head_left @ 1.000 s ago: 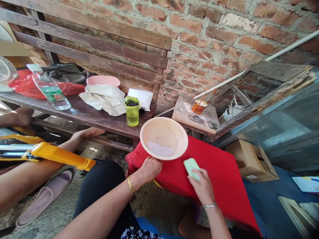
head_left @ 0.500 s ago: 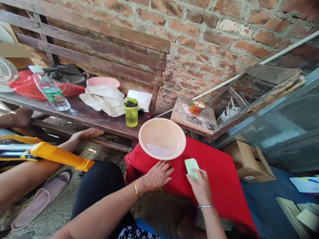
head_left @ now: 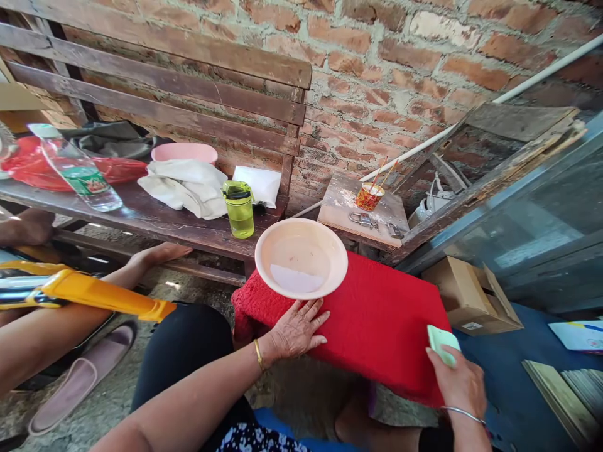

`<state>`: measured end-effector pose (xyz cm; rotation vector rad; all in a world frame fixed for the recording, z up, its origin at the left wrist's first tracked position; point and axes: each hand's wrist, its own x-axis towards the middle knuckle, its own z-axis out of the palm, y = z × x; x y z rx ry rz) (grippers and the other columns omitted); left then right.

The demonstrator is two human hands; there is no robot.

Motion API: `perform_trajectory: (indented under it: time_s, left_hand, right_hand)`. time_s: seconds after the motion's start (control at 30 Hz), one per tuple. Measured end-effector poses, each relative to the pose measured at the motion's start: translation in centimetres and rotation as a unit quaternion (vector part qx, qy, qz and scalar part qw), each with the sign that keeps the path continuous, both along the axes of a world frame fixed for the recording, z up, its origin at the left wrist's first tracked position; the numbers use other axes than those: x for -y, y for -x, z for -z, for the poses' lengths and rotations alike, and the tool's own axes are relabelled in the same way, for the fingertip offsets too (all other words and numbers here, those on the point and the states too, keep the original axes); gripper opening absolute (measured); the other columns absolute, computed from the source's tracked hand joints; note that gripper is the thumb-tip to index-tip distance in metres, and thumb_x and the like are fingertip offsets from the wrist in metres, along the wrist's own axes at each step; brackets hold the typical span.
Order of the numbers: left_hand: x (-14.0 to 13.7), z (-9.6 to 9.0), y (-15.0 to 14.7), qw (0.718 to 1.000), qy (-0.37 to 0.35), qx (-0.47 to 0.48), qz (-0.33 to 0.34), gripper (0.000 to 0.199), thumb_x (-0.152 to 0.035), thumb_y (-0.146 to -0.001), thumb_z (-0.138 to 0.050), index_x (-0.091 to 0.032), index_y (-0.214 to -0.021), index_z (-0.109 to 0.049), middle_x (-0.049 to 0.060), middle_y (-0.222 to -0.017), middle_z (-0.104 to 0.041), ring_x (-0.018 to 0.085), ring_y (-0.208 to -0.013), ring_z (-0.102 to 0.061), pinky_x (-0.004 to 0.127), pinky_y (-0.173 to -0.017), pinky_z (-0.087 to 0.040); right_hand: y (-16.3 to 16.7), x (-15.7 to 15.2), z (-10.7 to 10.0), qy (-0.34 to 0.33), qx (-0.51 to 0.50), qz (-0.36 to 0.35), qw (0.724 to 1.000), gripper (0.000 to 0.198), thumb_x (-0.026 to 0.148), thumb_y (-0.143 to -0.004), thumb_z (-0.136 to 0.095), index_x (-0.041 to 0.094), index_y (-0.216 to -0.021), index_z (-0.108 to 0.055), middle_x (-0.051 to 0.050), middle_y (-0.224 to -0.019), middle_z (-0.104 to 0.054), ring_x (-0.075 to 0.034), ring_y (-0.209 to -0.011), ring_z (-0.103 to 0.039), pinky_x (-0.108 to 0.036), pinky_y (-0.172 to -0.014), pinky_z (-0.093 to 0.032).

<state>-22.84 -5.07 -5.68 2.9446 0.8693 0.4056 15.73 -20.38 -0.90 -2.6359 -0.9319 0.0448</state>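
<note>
My left hand [head_left: 298, 329] lies flat with fingers spread on the near edge of a red cloth [head_left: 372, 320] draped over a low table. Its fingertips come close to the rim of a cream plastic basin [head_left: 343, 263] that holds shallow water. At the right end of the cloth, my right hand [head_left: 459, 376] grips a mint-green, hand-sized block with rounded corners [head_left: 441, 341]. The block's underside is hidden, so whether it is a brush cannot be told.
A wooden bench [head_left: 136, 216] carries a green drinking bottle [head_left: 239, 210], white cloth [head_left: 188, 188], pink basin [head_left: 183, 152] and water bottle [head_left: 78, 169]. A red tin [head_left: 369, 198] and padlock [head_left: 362, 220] sit on a small stand. Right is a cardboard box [head_left: 459, 295]; another person's legs [head_left: 94, 307] are left.
My right hand has moved right with the mint-green block, from the cloth's middle to its right end. My left hand stays by the basin. The view has shifted slightly.
</note>
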Motion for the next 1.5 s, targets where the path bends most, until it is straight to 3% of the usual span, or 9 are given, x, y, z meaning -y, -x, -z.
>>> perform_trajectory:
  time_s: [0.2, 0.3, 0.57, 0.67, 0.77, 0.97, 1.07, 1.37, 1.5]
  left_hand:
    - [-0.1, -0.1, 0.1, 1.000, -0.017, -0.010, 0.004, 0.063, -0.063, -0.100, -0.037, -0.027, -0.151, -0.042, 0.012, -0.157, -0.040, 0.028, -0.145, -0.036, 0.047, -0.120, -0.023]
    - [-0.2, 0.0, 0.1, 0.999, -0.030, -0.012, 0.000, 0.062, -0.064, -0.099, -0.038, -0.028, -0.150, -0.044, 0.011, -0.157, -0.040, 0.028, -0.144, -0.038, 0.046, -0.119, -0.024]
    - [-0.1, 1.1, -0.3, 0.998, -0.059, 0.023, -0.001, 0.063, -0.065, -0.100, -0.033, -0.027, -0.147, -0.048, 0.011, -0.152, -0.047, 0.028, -0.140, -0.043, 0.046, -0.118, -0.023]
    - [-0.1, 1.0, -0.4, 0.997, -0.068, 0.036, -0.002, 0.062, -0.065, -0.100, -0.034, -0.027, -0.145, -0.050, 0.011, -0.151, -0.049, 0.028, -0.139, -0.044, 0.046, -0.118, -0.023]
    - [-0.1, 0.9, -0.3, 0.997, -0.071, 0.036, -0.002, 0.061, -0.065, -0.099, -0.037, -0.026, -0.145, -0.050, 0.011, -0.151, -0.048, 0.028, -0.139, -0.044, 0.046, -0.118, -0.023]
    - [-0.3, 0.8, -0.1, 0.996, -0.092, 0.018, -0.001, 0.061, -0.065, -0.098, -0.038, -0.028, -0.145, -0.050, 0.010, -0.151, -0.048, 0.027, -0.139, -0.043, 0.044, -0.118, -0.022]
    - [-0.3, 0.5, 0.0, 0.995, -0.098, 0.001, 0.000, 0.061, -0.064, -0.098, -0.039, -0.028, -0.146, -0.049, 0.010, -0.152, -0.047, 0.027, -0.139, -0.043, 0.044, -0.117, -0.022]
    - [-0.2, 0.7, -0.1, 0.997, -0.072, 0.000, -0.001, 0.062, -0.065, -0.099, -0.036, -0.028, -0.147, -0.049, 0.009, -0.152, -0.047, 0.028, -0.138, -0.043, 0.044, -0.117, -0.022]
    - [-0.3, 0.5, -0.2, 0.997, -0.073, 0.017, 0.001, 0.061, -0.064, -0.100, -0.033, -0.027, -0.145, -0.051, 0.010, -0.149, -0.050, 0.027, -0.137, -0.045, 0.045, -0.116, -0.023]
  right_hand:
    - [14.1, -8.2, 0.5, -0.117, -0.067, -0.260, 0.956, 0.043, 0.054, -0.081, -0.054, 0.023, -0.104, -0.070, -0.010, -0.104, -0.059, -0.026, -0.100, -0.058, -0.040, -0.094, -0.048]
    - [15.8, -9.9, 0.7, -0.107, -0.071, -0.308, 0.943, 0.037, 0.048, -0.082, -0.054, 0.024, -0.105, -0.070, -0.009, -0.107, -0.058, -0.024, -0.097, -0.060, -0.040, -0.092, -0.049]
    - [-1.7, 0.1, 1.5, -0.070, -0.013, 0.006, 0.997, 0.052, 0.074, -0.061, -0.053, 0.030, -0.086, -0.067, -0.013, -0.073, -0.061, -0.040, -0.089, -0.060, -0.054, -0.083, -0.049]
    - [-4.1, 2.1, 1.1, -0.044, 0.007, 0.071, 0.996, 0.051, 0.079, -0.059, -0.050, 0.034, -0.080, -0.064, -0.013, -0.065, -0.058, -0.043, -0.080, -0.060, -0.058, -0.075, -0.048]
    - [-0.1, -0.4, 0.8, -0.065, 0.006, 0.012, 0.998, 0.057, 0.077, -0.063, -0.048, 0.028, -0.086, -0.067, -0.015, -0.074, -0.062, -0.042, -0.093, -0.059, -0.056, -0.083, -0.049]
    - [14.9, -8.9, 1.0, -0.137, -0.068, -0.268, 0.951, 0.044, 0.057, -0.080, -0.053, 0.024, -0.102, -0.070, -0.011, -0.103, -0.060, -0.027, -0.099, -0.060, -0.042, -0.093, -0.050]
    - [16.9, -10.2, 1.3, -0.121, -0.073, -0.326, 0.935, 0.038, 0.050, -0.084, -0.052, 0.024, -0.106, -0.070, -0.010, -0.107, -0.058, -0.026, -0.099, -0.061, -0.040, -0.092, -0.050]
    - [-0.9, -2.5, 1.1, -0.041, -0.033, -0.027, 0.998, 0.064, 0.072, -0.067, -0.049, 0.022, -0.100, -0.070, -0.016, -0.086, -0.063, -0.039, -0.104, -0.056, -0.052, -0.090, -0.049]
    - [-2.2, -1.8, 0.3, 0.006, -0.017, 0.041, 0.999, 0.066, 0.072, -0.066, -0.049, 0.021, -0.102, -0.071, -0.018, -0.082, -0.064, -0.043, -0.107, -0.055, -0.054, -0.088, -0.048]
